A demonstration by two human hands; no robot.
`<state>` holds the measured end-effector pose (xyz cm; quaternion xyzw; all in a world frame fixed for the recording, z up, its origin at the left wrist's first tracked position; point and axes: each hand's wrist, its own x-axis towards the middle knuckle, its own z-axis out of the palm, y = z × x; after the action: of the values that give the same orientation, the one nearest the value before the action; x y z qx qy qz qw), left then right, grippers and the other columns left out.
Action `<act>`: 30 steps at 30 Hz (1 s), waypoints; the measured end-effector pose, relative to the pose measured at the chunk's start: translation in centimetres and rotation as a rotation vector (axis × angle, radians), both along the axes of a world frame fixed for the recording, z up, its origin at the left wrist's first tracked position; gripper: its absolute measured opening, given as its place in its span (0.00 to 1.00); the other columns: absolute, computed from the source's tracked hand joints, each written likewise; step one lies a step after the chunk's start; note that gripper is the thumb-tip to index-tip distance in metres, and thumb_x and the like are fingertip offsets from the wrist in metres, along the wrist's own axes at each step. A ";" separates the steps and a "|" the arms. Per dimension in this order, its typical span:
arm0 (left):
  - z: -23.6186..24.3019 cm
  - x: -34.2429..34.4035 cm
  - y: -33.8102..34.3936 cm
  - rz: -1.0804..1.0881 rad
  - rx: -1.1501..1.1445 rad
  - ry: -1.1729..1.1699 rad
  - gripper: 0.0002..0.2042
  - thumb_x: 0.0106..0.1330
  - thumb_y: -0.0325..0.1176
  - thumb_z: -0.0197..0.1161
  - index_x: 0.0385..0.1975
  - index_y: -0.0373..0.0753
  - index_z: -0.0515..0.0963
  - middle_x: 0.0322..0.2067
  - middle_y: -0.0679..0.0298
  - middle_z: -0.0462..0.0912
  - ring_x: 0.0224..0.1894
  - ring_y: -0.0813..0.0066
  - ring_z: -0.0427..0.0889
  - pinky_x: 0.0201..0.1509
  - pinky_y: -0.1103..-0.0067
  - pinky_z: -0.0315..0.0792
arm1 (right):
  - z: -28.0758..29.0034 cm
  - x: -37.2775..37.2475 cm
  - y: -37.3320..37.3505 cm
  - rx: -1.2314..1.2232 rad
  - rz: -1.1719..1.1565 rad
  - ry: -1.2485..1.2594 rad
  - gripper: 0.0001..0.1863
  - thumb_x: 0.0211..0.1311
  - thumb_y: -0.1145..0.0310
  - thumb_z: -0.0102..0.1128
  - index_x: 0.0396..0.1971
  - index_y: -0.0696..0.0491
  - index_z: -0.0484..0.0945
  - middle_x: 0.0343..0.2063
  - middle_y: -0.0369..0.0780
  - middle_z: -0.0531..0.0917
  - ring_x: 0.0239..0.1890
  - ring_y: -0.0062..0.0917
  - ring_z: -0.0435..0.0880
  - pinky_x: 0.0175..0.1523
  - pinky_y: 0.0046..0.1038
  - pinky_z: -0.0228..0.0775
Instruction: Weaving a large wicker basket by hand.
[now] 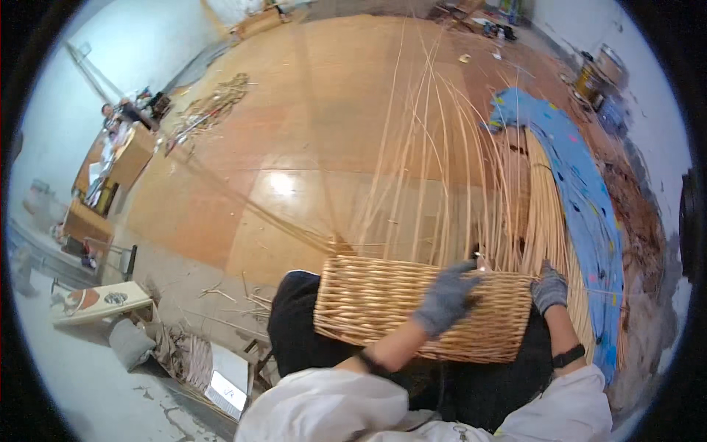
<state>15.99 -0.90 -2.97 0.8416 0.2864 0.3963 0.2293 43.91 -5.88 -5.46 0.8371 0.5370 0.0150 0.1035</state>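
A rectangular woven wicker panel (375, 302) rests across my lap, and long pale canes (420, 199) fan out from its far edge over the floor. My left hand (445, 298), in a grey knit glove, is over the panel's right half, its fingers toward the far edge. Motion blurs those fingers, so their closure does not show. My right hand (550, 289), gloved alike, is closed around the panel's far right corner, beside the canes. Part of its grip is hidden.
To the right lies a thick bundle of canes (543, 188) on a blue patterned cloth (589, 199). At left are a low bench with a white phone (225, 390), a cream box lid (103, 302) and a wooden cabinet (132, 158). Cane scraps (217, 99) litter the far-left floor.
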 end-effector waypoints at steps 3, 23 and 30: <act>-0.8 -13.6 2.2 0.633 -0.639 -0.347 0.15 0.50 0.28 0.60 0.39 0.35 0.69 0.37 0.58 0.74 0.38 0.71 0.74 0.39 0.78 0.70 | -3.0 -5.2 3.3 0.454 -0.286 1.296 0.20 0.53 0.58 0.45 0.40 0.57 0.70 0.37 0.47 0.75 0.42 0.33 0.73 0.41 0.35 0.67; -10.3 -20.0 6.7 0.945 -0.463 0.101 0.12 0.56 0.37 0.47 0.32 0.35 0.71 0.33 0.48 0.72 0.38 0.56 0.71 0.42 0.70 0.63 | 0.9 -35.6 12.0 0.142 0.889 0.362 0.11 0.42 0.65 0.57 0.27 0.54 0.76 0.29 0.43 0.78 0.35 0.35 0.75 0.39 0.33 0.65; -14.9 -19.5 6.8 1.154 -0.245 -0.020 0.15 0.61 0.38 0.41 0.34 0.33 0.68 0.34 0.49 0.72 0.39 0.54 0.69 0.44 0.68 0.62 | -2.4 -35.9 11.6 0.141 0.829 0.436 0.13 0.39 0.67 0.59 0.29 0.53 0.76 0.28 0.43 0.78 0.31 0.34 0.75 0.37 0.34 0.66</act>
<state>-3.55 5.87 -17.83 0.5131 0.7398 0.4287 0.0748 7.98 5.70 -7.85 0.5409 0.8327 -0.0847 -0.0833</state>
